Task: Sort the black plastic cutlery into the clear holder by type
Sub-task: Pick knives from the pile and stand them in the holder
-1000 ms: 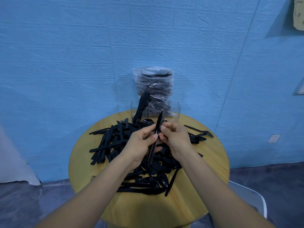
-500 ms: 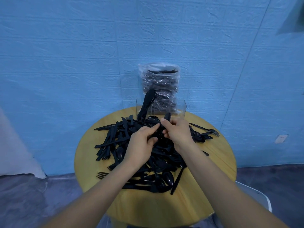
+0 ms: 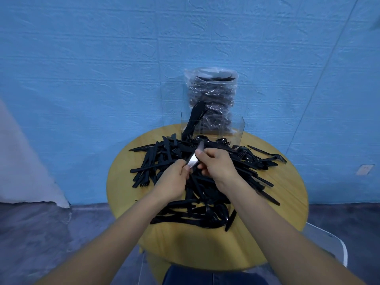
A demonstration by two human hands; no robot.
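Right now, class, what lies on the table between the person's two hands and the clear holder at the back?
In the head view, loose black cutlery from the pile covers the stretch from the hands to the clear holder.

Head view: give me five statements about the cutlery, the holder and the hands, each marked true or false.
1. Both hands grip one piece of cutlery above the pile. True: the left hand and the right hand both hold it.
2. The clear holder lies tipped on its side. False: it stands upright at the table's far edge.
3. Cutlery already stands in the holder's left compartment. True.
4. The table is square and white. False: it is round and wooden.
5. The bagged cutlery sits in front of the pile. False: it stands behind the holder.
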